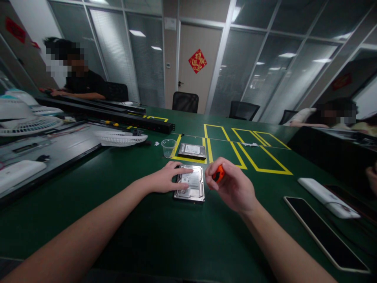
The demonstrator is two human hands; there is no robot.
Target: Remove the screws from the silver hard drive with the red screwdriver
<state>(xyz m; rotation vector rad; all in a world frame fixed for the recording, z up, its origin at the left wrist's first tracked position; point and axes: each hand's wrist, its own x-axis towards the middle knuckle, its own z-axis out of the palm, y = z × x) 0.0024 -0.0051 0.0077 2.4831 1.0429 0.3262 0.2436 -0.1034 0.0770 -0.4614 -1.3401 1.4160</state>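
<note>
A silver hard drive (196, 184) lies flat on the green table, label side up. Across its left part rests my left hand (168, 177), fingers spread, thumb and a finger touching the top. Just right of the drive, my right hand (231, 182) is closed around an orange and black screwdriver handle (218, 173); its shaft is thin and hard to make out, near the drive's right edge. Beyond, a second hard drive (192, 151) sits inside a yellow tape rectangle, beside a clear plastic cup (169, 148).
White fan parts (120, 137) and a flat metal panel (59, 145) cover the left side, with long black bars (132, 118) behind. A phone (324, 232) and a white power bank (328, 197) lie at right. People sit at far left and far right.
</note>
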